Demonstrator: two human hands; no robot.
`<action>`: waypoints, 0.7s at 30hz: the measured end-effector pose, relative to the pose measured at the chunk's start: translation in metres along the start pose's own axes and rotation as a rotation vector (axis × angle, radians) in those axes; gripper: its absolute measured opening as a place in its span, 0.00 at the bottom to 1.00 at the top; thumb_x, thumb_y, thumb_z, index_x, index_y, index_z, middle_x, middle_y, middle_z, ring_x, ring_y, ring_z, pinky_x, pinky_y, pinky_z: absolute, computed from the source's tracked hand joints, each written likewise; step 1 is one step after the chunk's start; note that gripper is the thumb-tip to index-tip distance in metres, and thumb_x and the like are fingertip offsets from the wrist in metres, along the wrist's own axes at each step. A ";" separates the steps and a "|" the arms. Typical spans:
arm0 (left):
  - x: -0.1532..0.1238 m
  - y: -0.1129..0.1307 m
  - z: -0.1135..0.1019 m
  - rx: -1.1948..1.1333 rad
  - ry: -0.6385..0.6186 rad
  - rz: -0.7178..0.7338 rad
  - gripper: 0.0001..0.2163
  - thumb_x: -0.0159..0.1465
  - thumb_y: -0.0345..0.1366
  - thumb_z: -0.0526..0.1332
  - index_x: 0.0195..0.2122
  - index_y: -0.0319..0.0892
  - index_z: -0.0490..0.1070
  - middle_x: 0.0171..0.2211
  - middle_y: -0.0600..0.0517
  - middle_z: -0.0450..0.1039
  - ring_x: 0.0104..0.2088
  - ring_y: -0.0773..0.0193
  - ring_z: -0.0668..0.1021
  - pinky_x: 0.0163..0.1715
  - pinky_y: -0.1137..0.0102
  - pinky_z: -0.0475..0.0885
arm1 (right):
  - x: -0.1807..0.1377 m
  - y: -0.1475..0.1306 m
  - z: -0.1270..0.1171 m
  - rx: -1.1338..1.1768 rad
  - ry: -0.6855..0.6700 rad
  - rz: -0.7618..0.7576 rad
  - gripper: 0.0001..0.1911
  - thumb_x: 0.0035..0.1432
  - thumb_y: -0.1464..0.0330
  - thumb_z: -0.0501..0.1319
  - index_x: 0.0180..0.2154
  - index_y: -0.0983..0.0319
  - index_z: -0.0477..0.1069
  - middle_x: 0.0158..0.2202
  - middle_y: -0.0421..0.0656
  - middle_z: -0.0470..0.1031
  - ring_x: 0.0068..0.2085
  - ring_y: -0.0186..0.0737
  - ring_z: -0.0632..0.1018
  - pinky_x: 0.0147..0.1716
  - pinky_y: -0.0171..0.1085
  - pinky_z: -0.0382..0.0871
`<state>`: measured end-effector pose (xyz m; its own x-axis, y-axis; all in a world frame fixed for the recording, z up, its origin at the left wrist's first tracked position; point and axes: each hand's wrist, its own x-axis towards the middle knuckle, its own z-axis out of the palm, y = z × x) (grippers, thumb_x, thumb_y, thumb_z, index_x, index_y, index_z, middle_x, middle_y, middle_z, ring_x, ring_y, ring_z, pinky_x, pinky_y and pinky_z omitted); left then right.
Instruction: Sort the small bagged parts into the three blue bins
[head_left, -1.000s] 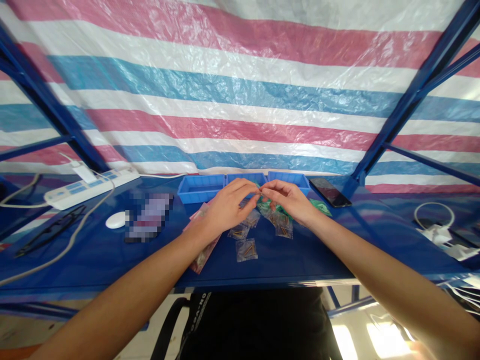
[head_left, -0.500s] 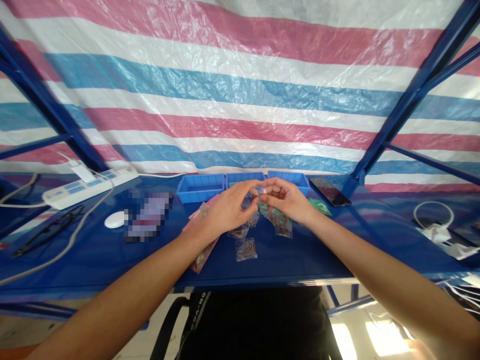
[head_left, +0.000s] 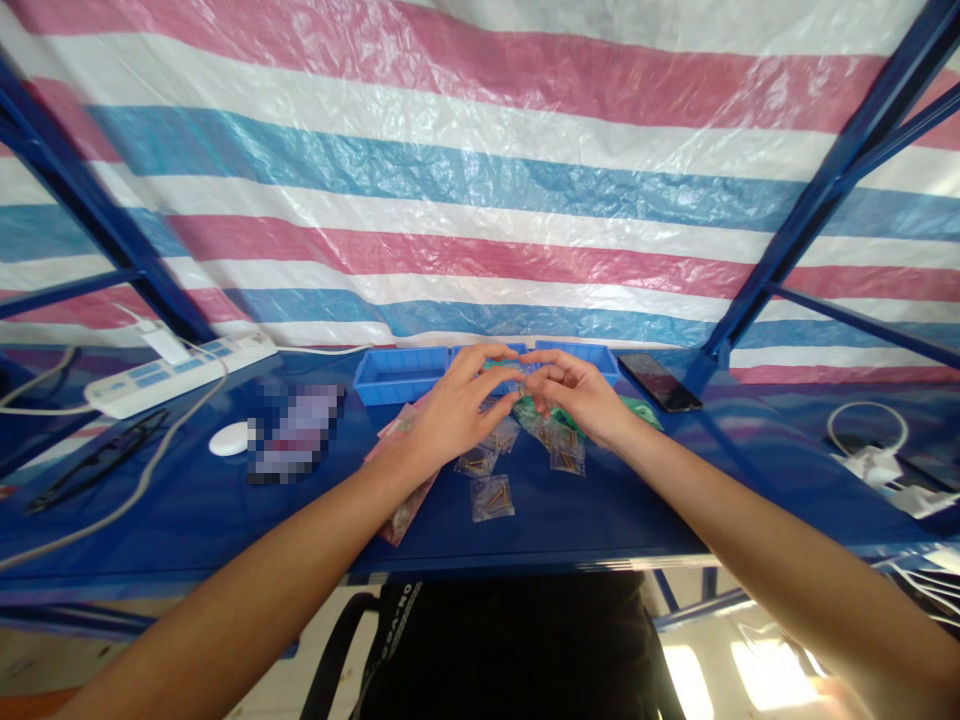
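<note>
My left hand and my right hand meet fingertip to fingertip above the middle of the blue table. Between their curled fingers is a small clear plastic bag, mostly covered; its contents cannot be made out. Below the hands lie several clear bags holding brass-coloured screws: a lone screw bag nearest me, another screw bag under my right hand, and one more beside my left wrist. Pink packets stick out from under my left forearm. Green packaging shows beside my right wrist.
Behind the hands stand three blue bins, the left bin showing most fully. A dark phone lies to their right. On the left are a power strip, a white oval object and cables. Blue frame posts flank the table.
The fingers of both hands have shifted slightly around the small bag, with the left fingers stretching out more. The bags on the table stay where they were.
</note>
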<state>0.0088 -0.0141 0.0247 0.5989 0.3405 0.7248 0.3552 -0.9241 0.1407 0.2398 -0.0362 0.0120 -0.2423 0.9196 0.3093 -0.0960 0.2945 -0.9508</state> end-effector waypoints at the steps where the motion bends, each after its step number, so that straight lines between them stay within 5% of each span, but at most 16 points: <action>1: 0.000 -0.001 0.000 0.004 0.004 -0.003 0.12 0.73 0.32 0.63 0.56 0.47 0.75 0.61 0.42 0.71 0.64 0.50 0.74 0.65 0.48 0.71 | 0.000 -0.001 0.000 -0.002 0.005 0.011 0.24 0.57 0.53 0.75 0.52 0.56 0.79 0.34 0.39 0.81 0.28 0.36 0.76 0.29 0.37 0.71; 5: 0.000 0.001 -0.002 0.006 0.006 -0.014 0.08 0.75 0.34 0.61 0.53 0.45 0.76 0.56 0.43 0.75 0.57 0.53 0.77 0.60 0.53 0.74 | -0.001 -0.003 0.002 -0.004 0.005 0.042 0.22 0.58 0.48 0.73 0.42 0.59 0.81 0.34 0.42 0.81 0.31 0.37 0.77 0.30 0.37 0.72; 12: 0.000 0.006 -0.003 -0.027 -0.037 -0.098 0.06 0.75 0.36 0.59 0.49 0.42 0.74 0.44 0.47 0.78 0.45 0.57 0.81 0.49 0.62 0.76 | 0.000 0.000 0.002 -0.040 -0.039 0.042 0.22 0.55 0.52 0.77 0.44 0.59 0.81 0.30 0.39 0.79 0.27 0.34 0.76 0.27 0.35 0.70; 21: 0.000 0.008 -0.002 -0.055 -0.032 -0.168 0.17 0.74 0.36 0.61 0.63 0.44 0.67 0.47 0.48 0.80 0.46 0.56 0.83 0.51 0.60 0.79 | 0.001 0.001 0.001 -0.054 -0.001 0.052 0.22 0.53 0.51 0.77 0.40 0.60 0.80 0.28 0.39 0.80 0.26 0.34 0.76 0.27 0.36 0.70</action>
<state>0.0105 -0.0221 0.0268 0.5571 0.4952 0.6666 0.4127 -0.8617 0.2953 0.2385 -0.0356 0.0111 -0.2466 0.9337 0.2597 -0.0306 0.2604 -0.9650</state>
